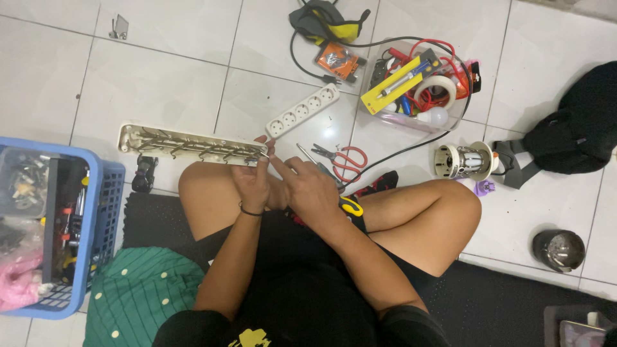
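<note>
I sit cross-legged on a tiled floor. My left hand (252,177) grips the right end of an opened cream power strip base (186,142), whose metal contact rails show. My right hand (308,186) is closed around a screwdriver with a yellow and black handle (350,206); its index finger points toward the strip's end. The strip's white socket cover (302,110) lies on the floor just beyond my hands. Red-handled scissors (344,158) lie beside my right hand.
A blue plastic basket (106,193) of tools stands at the left. A clear tub (411,83) holds tape, a bulb and wires at the back. A small lantern (464,160), a black bag (578,128) and a dark round container (558,249) sit to the right.
</note>
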